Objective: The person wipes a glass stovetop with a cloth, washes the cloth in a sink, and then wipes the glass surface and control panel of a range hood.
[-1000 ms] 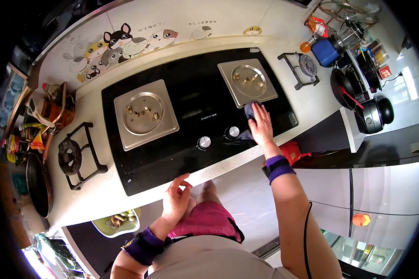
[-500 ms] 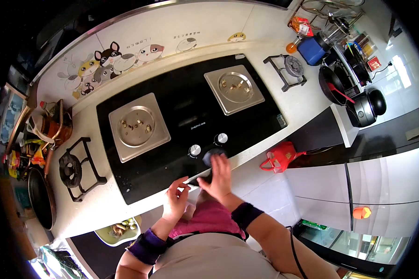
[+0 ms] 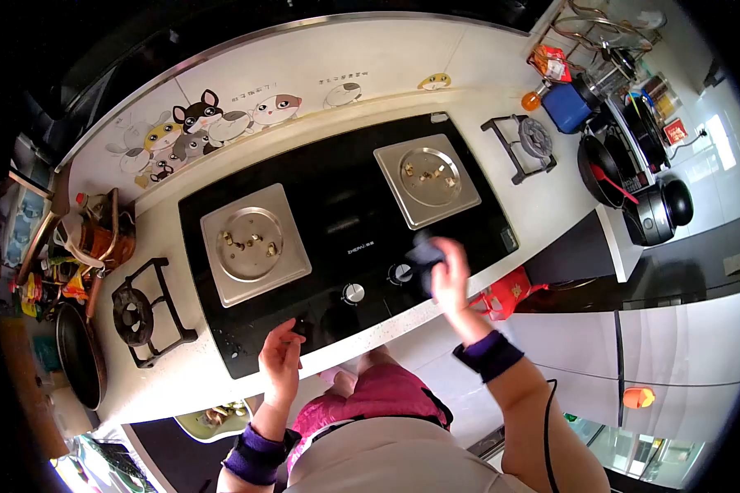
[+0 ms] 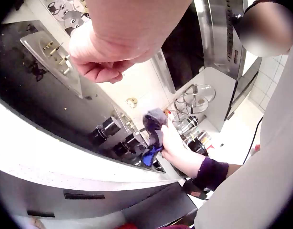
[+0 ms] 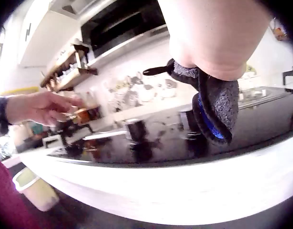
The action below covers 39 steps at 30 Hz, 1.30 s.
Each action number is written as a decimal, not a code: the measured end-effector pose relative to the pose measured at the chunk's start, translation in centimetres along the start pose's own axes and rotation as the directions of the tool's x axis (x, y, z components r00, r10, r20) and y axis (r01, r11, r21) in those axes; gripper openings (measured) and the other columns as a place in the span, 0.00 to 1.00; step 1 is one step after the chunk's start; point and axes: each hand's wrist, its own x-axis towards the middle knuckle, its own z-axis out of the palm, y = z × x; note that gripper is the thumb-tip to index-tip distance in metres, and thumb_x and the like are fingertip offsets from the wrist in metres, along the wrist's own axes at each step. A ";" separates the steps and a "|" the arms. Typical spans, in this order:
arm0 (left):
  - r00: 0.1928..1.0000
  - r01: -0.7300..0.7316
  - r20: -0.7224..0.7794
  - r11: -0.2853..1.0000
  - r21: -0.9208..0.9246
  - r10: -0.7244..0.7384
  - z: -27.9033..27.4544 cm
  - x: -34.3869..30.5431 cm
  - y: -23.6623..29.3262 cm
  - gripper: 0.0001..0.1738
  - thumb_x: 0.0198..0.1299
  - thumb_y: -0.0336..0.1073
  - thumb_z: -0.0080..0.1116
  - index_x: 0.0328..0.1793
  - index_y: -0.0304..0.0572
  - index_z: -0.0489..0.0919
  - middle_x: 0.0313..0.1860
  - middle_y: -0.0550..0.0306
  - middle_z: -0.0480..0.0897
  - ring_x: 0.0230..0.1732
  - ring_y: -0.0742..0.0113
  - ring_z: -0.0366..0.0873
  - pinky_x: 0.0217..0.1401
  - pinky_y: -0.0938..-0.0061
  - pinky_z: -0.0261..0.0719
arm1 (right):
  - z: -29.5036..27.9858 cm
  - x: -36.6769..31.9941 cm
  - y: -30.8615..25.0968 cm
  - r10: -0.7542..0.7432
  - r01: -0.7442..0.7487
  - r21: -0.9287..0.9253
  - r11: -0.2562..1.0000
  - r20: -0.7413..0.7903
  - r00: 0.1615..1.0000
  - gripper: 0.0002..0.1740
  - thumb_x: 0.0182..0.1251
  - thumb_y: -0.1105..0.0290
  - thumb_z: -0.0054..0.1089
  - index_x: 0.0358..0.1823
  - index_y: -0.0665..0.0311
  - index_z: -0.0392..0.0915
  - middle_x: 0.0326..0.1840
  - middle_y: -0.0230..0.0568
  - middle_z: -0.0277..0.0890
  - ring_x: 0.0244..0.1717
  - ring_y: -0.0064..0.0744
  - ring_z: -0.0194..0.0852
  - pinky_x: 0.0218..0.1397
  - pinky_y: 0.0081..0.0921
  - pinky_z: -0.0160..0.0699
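In the head view my right hand point(image 3: 451, 283), slightly blurred, grips a dark grey cleaning cloth point(image 3: 424, 253) over the front right of the black glass cooktop point(image 3: 337, 193). Black trim and a blue inner side show on the cloth point(image 5: 223, 102) in the right wrist view, where it hangs bunched below the hand. Close beside it is the right control knob point(image 3: 401, 273); the left knob point(image 3: 353, 293) stands further left. My left hand point(image 3: 280, 361) hovers at the cooktop's front left edge, fingers loosely bent and holding nothing.
Food scraps lie in the left steel burner tray point(image 3: 292, 271) and the right one point(image 3: 395, 189). Pan supports sit on the counter at left point(image 3: 185, 333) and right point(image 3: 501, 148). A pale green bin point(image 3: 191, 427) hangs below the front edge; a frying pan point(image 3: 80, 361) stands far left.
My right hand swept the cloth from the right tray's corner toward the front edge near my left hand, then back up and right. My left hand shifted slightly left.
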 end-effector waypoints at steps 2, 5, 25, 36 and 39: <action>0.999 0.022 -0.030 1.000 -0.017 -0.023 -0.2 -0.2 -0.5 0.18 0.66 0.22 0.50 0.62 0.36 0.75 0.38 0.59 0.82 0.21 0.85 0.68 0.21 0.87 0.66 | -1.0 1.6 5.8 0.042 -0.044 -0.131 0.990 -0.016 0.999 0.28 0.53 0.82 0.45 0.60 0.65 0.72 0.59 0.52 0.73 0.61 0.55 0.68 0.69 0.44 0.65; 0.995 0.058 -0.074 0.998 -0.024 -0.060 -0.1 -0.1 -0.3 0.18 0.65 0.22 0.51 0.61 0.36 0.76 0.37 0.60 0.82 0.22 0.84 0.69 0.23 0.87 0.67 | 0.8 2.7 6.7 0.005 0.085 -0.391 0.917 0.224 0.975 0.34 0.59 0.76 0.52 0.70 0.69 0.60 0.71 0.58 0.60 0.74 0.62 0.52 0.78 0.48 0.52; 0.981 0.033 -0.185 0.990 -0.140 -0.059 -0.4 1.6 -1.0 0.18 0.67 0.23 0.52 0.63 0.37 0.75 0.39 0.62 0.80 0.23 0.86 0.68 0.23 0.88 0.66 | 17.7 3.9 -6.3 0.049 0.372 -0.349 0.860 0.782 0.622 0.58 0.56 0.53 0.63 0.80 0.68 0.37 0.82 0.62 0.31 0.82 0.63 0.21 0.79 0.63 0.27; 0.979 -0.048 -0.201 0.992 -0.114 0.024 -4.7 -0.4 -2.2 0.17 0.67 0.24 0.53 0.62 0.36 0.76 0.38 0.62 0.81 0.24 0.85 0.69 0.23 0.88 0.67 | 18.0 -9.9 -13.7 -0.122 0.241 -0.083 0.967 0.680 0.723 0.44 0.56 0.79 0.50 0.77 0.72 0.48 0.80 0.60 0.44 0.82 0.57 0.36 0.80 0.55 0.38; 0.970 -0.068 -0.238 0.993 -0.094 0.044 -7.1 -1.8 -2.6 0.17 0.67 0.24 0.53 0.61 0.37 0.76 0.37 0.62 0.81 0.24 0.85 0.69 0.22 0.88 0.67 | 15.1 -10.3 -12.7 -0.147 0.152 0.043 0.988 0.593 0.792 0.46 0.51 0.85 0.49 0.77 0.69 0.50 0.79 0.59 0.48 0.81 0.55 0.41 0.81 0.50 0.39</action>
